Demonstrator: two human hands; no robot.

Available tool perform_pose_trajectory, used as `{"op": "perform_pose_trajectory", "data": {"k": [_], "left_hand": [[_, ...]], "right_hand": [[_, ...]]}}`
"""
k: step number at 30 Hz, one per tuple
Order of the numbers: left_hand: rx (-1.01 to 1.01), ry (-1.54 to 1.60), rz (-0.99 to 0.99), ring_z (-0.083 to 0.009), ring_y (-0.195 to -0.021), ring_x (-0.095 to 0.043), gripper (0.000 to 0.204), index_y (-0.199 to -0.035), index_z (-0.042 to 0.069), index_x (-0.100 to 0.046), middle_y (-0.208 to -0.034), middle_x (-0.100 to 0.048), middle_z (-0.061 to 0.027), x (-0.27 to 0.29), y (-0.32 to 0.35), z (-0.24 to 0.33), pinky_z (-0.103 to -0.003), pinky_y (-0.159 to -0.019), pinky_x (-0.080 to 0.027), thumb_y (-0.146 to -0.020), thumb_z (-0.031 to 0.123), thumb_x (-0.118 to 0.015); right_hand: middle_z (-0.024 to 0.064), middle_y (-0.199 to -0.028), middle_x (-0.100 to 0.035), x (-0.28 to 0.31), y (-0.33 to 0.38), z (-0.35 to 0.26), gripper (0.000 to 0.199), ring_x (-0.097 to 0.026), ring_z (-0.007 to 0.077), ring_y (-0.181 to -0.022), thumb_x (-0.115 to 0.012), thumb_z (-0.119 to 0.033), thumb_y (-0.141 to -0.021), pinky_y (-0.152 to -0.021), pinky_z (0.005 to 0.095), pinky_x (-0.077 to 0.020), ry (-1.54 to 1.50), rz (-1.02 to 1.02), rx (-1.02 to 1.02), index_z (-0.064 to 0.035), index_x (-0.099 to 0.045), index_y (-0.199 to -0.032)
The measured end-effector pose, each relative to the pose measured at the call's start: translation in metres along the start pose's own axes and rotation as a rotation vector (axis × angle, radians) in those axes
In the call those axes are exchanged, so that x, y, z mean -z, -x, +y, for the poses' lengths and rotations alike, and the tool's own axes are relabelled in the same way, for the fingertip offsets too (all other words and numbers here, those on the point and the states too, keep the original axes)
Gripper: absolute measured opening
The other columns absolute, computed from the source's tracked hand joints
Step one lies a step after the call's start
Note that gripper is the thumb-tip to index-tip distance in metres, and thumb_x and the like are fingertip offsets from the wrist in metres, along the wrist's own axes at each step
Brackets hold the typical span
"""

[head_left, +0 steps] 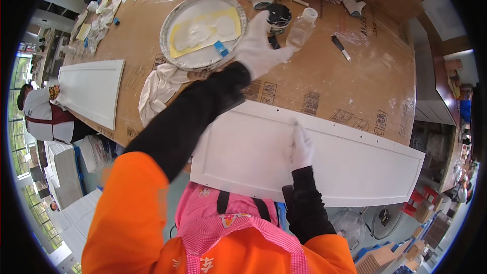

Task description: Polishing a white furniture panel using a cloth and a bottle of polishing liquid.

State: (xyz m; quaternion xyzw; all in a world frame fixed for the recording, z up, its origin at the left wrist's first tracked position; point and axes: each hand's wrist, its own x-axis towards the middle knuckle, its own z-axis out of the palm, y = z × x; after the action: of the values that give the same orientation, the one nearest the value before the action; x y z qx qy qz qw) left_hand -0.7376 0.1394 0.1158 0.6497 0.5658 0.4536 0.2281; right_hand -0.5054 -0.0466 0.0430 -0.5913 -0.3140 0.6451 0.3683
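Observation:
My left hand [261, 45], in a white glove, reaches over the table with fingers and thumb spread apart. Its fingertips are beside a dark, white-smeared jar [279, 16], and its thumb is at the base of a clear bottle [301, 30] with a white cap. My right hand [302, 146], also gloved, is closed over a long white panel [248, 147] lying along the near table edge. Whatever is inside its curled fingers is hidden. Left of my left hand is a round, paint-smeared tray [165, 38] holding a yellow sheet [178, 40] with white paste and a small blue piece [221, 48].
A putty knife [341, 48] lies on the cardboard-covered table [365, 81] at the right. A crumpled cloth [158, 91] rests below the tray. At the far left a person [43, 114] works by another white panel [94, 89]. Loose gloves [353, 4] and paper lie at the back.

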Motion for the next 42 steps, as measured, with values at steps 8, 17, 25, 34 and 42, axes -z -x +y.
{"op": "perform_pose_trajectory", "data": {"k": [8,17,25,34,42], "left_hand": [[0.213,0.148,-0.037,-0.0202,-0.103,-0.062,0.062,-0.123,0.006,-0.052,-0.114,-0.064,-0.0087,-0.105,-0.056,-0.011,-0.035,-0.094,-0.051,-0.074,0.023,-0.087],[0.274,0.473,-0.785,-0.0155,-0.113,-0.062,0.051,-0.125,0.001,-0.056,-0.118,-0.066,-0.0075,0.085,0.021,-0.009,-0.031,-0.09,-0.052,-0.076,0.001,-0.069],[-0.076,-0.652,-1.14,-0.0369,-0.096,-0.069,0.063,-0.128,0.009,-0.058,-0.103,-0.071,-0.0171,0.158,0.064,-0.035,-0.045,-0.081,-0.055,-0.077,0.043,-0.075],[-0.298,-0.822,-1.151,-0.0326,-0.084,-0.071,0.041,-0.104,0.007,-0.059,-0.087,-0.07,-0.0144,0.15,0.068,-0.04,-0.047,-0.07,-0.056,-0.084,0.042,-0.068],[-0.342,-0.825,-1.161,-0.0334,-0.084,-0.07,0.048,-0.111,0.008,-0.061,-0.088,-0.069,-0.0138,0.158,0.072,-0.043,-0.047,-0.071,-0.055,-0.079,0.043,-0.074]], "right_hand": [[-0.0094,-0.062,-0.041,-0.018,0.002,0.02,0.041,-0.034,0.001,-0.049,-0.048,-0.026,-0.108,-0.046,0.0208,-0.027,-0.289,0.115,0.074,0.004,-0.063,-0.132],[-0.0034,-0.074,-0.06,-0.047,-0.004,0.049,0.037,-0.049,0.0043,-0.061,-0.048,-0.018,-0.107,-0.058,0.0225,-0.0408,0.024,0.33,0.435,0.0072,-0.064,-0.128],[0.0198,-0.1,-0.075,-0.06,-0.002,0.046,0.03,-0.075,0.0251,-0.092,-0.054,-0.014,-0.101,-0.082,0.0328,-0.0564,0.492,0.558,0.569,0.005,-0.068,-0.119],[0.0204,-0.096,-0.075,-0.063,-0.004,0.043,0.029,-0.074,0.0337,-0.082,-0.056,-0.017,-0.099,-0.074,0.0364,-0.0572,0.64,0.63,0.594,0.002,-0.07,-0.116],[0.0206,-0.1,-0.074,-0.061,-0.006,0.048,0.029,-0.074,0.0346,-0.088,-0.056,-0.017,-0.099,-0.079,0.0379,-0.0577,0.626,0.65,0.578,0.0008,-0.07,-0.117]]}}
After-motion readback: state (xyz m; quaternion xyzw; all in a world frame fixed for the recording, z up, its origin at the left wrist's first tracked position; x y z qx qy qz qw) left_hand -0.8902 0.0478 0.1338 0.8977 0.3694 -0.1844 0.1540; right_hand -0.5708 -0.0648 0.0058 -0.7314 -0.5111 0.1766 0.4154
